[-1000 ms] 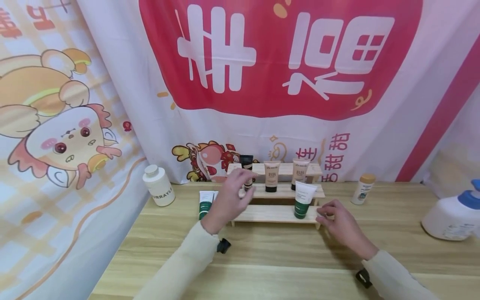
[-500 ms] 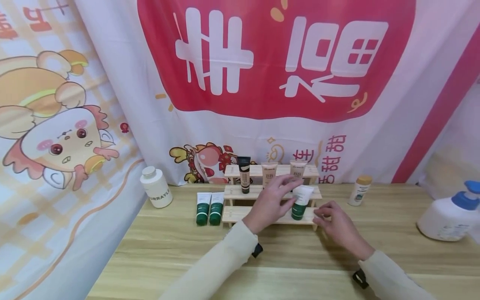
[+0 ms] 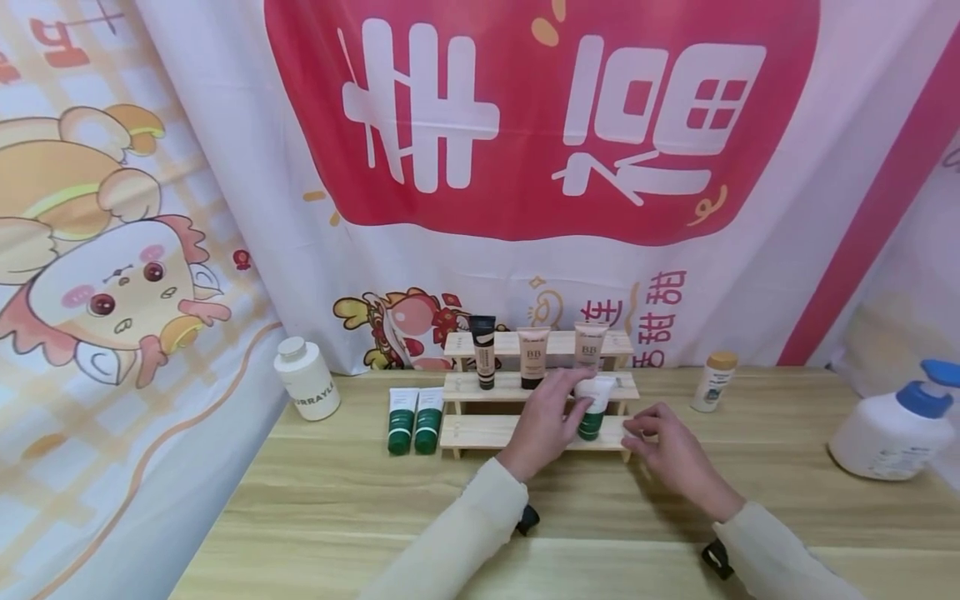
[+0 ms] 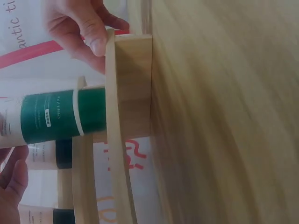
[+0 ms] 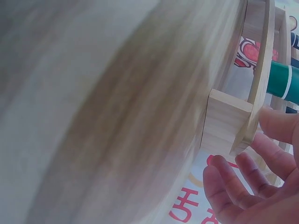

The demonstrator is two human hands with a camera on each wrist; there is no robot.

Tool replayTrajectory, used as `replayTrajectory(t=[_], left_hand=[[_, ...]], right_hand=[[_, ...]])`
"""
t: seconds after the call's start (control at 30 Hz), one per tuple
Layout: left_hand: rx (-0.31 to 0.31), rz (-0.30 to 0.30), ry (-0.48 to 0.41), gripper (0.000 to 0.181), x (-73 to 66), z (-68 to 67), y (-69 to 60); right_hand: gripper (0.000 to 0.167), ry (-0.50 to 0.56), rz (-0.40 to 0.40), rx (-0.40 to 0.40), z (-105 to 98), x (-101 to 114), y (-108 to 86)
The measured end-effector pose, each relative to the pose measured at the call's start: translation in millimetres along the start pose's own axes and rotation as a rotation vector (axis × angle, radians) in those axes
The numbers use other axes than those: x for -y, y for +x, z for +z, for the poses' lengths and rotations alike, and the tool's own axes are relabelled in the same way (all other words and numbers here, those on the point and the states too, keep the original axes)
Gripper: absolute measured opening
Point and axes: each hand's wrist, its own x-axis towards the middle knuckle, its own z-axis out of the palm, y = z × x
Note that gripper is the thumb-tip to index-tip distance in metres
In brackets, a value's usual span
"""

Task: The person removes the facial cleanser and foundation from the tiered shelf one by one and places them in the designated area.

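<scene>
A white and green squeeze tube (image 3: 591, 425) stands cap-down on the lowest step of a three-tier wooden shelf (image 3: 480, 432), near its right end. The fingers of my left hand (image 3: 546, 423) pinch its white upper part; in the left wrist view only part of that hand (image 4: 10, 193) shows beside the tube. My right hand (image 3: 672, 454) holds the right end of the lowest step, its thumb against the board in the right wrist view. On the middle step stand a black tube (image 3: 486, 358) and two beige BB tubes, one (image 3: 533, 358) left of my left hand, the other (image 3: 589, 343) partly hidden behind it.
Two white and green tubes (image 3: 415, 421) lie side by side on the wooden table (image 3: 315, 500), left of the shelf. A white bottle (image 3: 307, 379) stands farther left. To the right are a small gold-capped bottle (image 3: 715, 383) and a blue-topped pump bottle (image 3: 892, 433). A printed curtain (image 3: 540, 275) hangs behind.
My left hand has moved right, from in front of the black tube to the white and green tube, and now grips it. The right hand has stayed at the shelf's end.
</scene>
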Motion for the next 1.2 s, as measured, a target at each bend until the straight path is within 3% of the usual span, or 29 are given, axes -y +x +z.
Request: replayTrajectory(t=[0.1,0.23,0.43,0.6,0.73,0.8,0.9,1.07,1.2], left_hand=[[-0.025,0.027,-0.018,0.033,1.2,-4.9,-3.8],[-0.074,0.069,-0.047,0.033,-0.6,-25.0,-10.3],[-0.131,0.081,-0.047,0.035,-0.9,-78.9,-26.4],[-0.169,0.025,0.032,0.038,14.5,-130.2,-44.8],[-0.165,-0.149,0.148,0.042,40.1,-171.7,-60.4],[-0.135,-0.29,0.213,0.043,56.2,-189.0,-66.2],[-0.042,-0.508,0.289,0.043,81.5,-209.0,-73.8],[0.146,-0.79,0.331,0.038,122.4,-218.6,-84.5],[0.214,-0.959,0.308,0.039,147.3,-214.1,-90.2]], right_hand=[[0.023,0.001,0.0,0.002,0,2,0.4],[0.023,-0.005,0.002,-0.003,-1,3,0.2],[0.024,-0.015,-0.001,-0.003,-1,2,-0.4],[0.025,-0.014,-0.003,0.002,-1,2,-1.2],[0.026,-0.022,-0.003,0.014,-1,2,-1.0],[0.026,-0.025,-0.006,0.014,-2,1,-1.2],[0.025,-0.032,-0.007,0.009,-2,0,-1.1],[0.024,-0.027,-0.012,0.004,-2,1,-1.3],[0.025,-0.026,-0.01,0.006,1,2,-1.4]])
